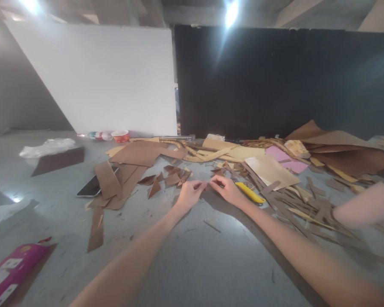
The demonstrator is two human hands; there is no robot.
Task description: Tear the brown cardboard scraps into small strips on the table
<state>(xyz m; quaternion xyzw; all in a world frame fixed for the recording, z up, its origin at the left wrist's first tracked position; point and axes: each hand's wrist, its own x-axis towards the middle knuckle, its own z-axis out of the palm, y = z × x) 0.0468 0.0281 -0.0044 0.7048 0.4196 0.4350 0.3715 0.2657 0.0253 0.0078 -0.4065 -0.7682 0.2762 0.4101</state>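
My left hand (pixel 190 194) and my right hand (pixel 225 189) reach out over the grey floor and meet fingertip to fingertip. Both hands pinch something small and thin between them, too small to name. A yellow utility knife (pixel 250 192) lies on the floor just right of my right hand. Small brown cardboard triangles (pixel 166 178) lie just beyond my left hand.
Brown cardboard sheets (pixel 137 154) and strips (pixel 299 204) are scattered ahead and to the right, with a pink sheet (pixel 286 160). A phone (pixel 91 186) lies at the left. A red cup (pixel 120 136) stands by a white board (pixel 99 76). A magenta box (pixel 14 268) lies near left.
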